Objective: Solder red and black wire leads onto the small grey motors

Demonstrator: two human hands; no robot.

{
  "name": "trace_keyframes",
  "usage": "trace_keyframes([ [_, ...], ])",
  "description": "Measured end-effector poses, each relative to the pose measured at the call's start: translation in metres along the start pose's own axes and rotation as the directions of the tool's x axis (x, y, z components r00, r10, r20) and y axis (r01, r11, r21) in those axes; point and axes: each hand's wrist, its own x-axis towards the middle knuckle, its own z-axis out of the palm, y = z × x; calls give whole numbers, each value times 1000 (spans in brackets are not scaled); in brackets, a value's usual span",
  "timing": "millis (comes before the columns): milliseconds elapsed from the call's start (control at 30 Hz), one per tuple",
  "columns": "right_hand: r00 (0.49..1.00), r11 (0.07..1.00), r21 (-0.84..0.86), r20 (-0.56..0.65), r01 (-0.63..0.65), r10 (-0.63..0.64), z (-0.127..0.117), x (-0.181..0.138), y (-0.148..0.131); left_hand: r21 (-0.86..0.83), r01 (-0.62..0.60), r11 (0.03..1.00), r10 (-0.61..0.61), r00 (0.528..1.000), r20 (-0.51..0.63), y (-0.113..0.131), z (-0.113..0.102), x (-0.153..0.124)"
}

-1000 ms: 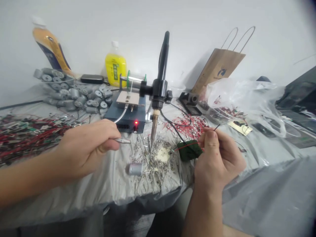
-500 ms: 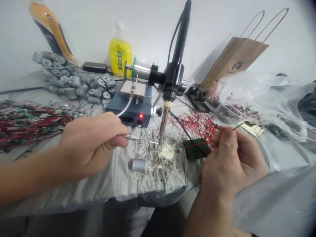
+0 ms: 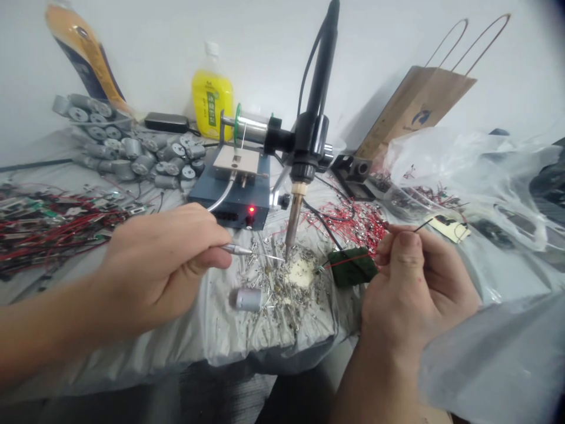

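Note:
My left hand [image 3: 163,259] is closed round a metal solder-feed pen [image 3: 238,249]. From the pen's tip a thin solder wire [image 3: 271,257] reaches to the tip of the soldering iron [image 3: 290,232], which is clamped pointing down. On the right, my right hand [image 3: 410,271] pinches a red wire [image 3: 348,259] and a black wire [image 3: 424,225] between thumb and fingers. The red wire runs left across a dark green pad [image 3: 352,268] to a small part [image 3: 320,268] near the iron. Around a pale patch [image 3: 301,272] under the iron lie many solder bits.
A small motor [image 3: 249,299] lies at the front. Behind stands the solder feeder [image 3: 229,191] with its red light on. Piles of motors [image 3: 141,156] and red-wired parts [image 3: 53,227] lie left; red wires [image 3: 353,224], a plastic bag [image 3: 468,159] and a paper bag [image 3: 415,112] are right.
The view has shifted slightly. Both hands keep their hold and stay almost in place; the solder wire still reaches to the iron tip.

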Motion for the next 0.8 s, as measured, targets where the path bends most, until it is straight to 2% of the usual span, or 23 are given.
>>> trace_keyframes([
  [267,998,996,-61,16,-66,67,-3,-2,-6,24,-11,1000,11,1000,-2,1,0,-1],
  [400,1000,1000,-16,9,-17,17,0,0,0,49,6,999,-6,1000,10,1,0,-3],
  [500,1000,1000,7,-15,27,-27,2,1,5,3,-8,1000,8,1000,2,0,0,-1],
  [633,1000,1000,16,-2,10,-10,0,1,4,-54,-20,998,19,1000,-4,-1,0,3],
  [800,999,999,-9,28,-36,37,-1,-1,-4,-9,-1,1000,1,1000,30,0,0,2],
])
